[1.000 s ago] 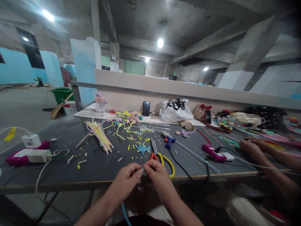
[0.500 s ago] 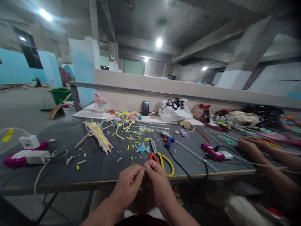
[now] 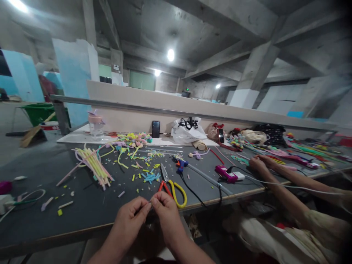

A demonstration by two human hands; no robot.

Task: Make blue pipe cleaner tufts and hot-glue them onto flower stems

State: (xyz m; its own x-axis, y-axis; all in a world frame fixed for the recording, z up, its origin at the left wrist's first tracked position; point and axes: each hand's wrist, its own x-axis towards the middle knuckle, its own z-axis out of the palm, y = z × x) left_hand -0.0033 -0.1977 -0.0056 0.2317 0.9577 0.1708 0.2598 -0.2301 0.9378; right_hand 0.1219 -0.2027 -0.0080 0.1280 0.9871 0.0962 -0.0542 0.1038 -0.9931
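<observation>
My left hand (image 3: 132, 216) and my right hand (image 3: 166, 212) meet at the table's front edge, fingertips pinched together. The tiny piece between them is almost hidden now; a moment ago it showed as a blue bit. Just beyond my right hand lie scissors (image 3: 164, 172) with one red and one yellow handle loop (image 3: 178, 194), blades pointing away. Past my fingers is a small heap of cut blue pieces (image 3: 150, 177), with yellow bits (image 3: 133, 177) around it. To the right of the scissors, a blue glue gun (image 3: 181, 165) rests on the table, its black cord trailing to the edge.
A bundle of pastel fuzzy stems (image 3: 95, 167) lies left, colourful small pieces (image 3: 134, 139) behind. A phone (image 3: 156, 129), cup (image 3: 96, 126) and white bag (image 3: 188, 131) line the back. A magenta power strip (image 3: 226, 173) sits right, near a co-worker's hands (image 3: 260, 163).
The view has turned right, so the table's things sit further left. My hands stay pinched together; the blue bit between the fingertips is now barely visible.
</observation>
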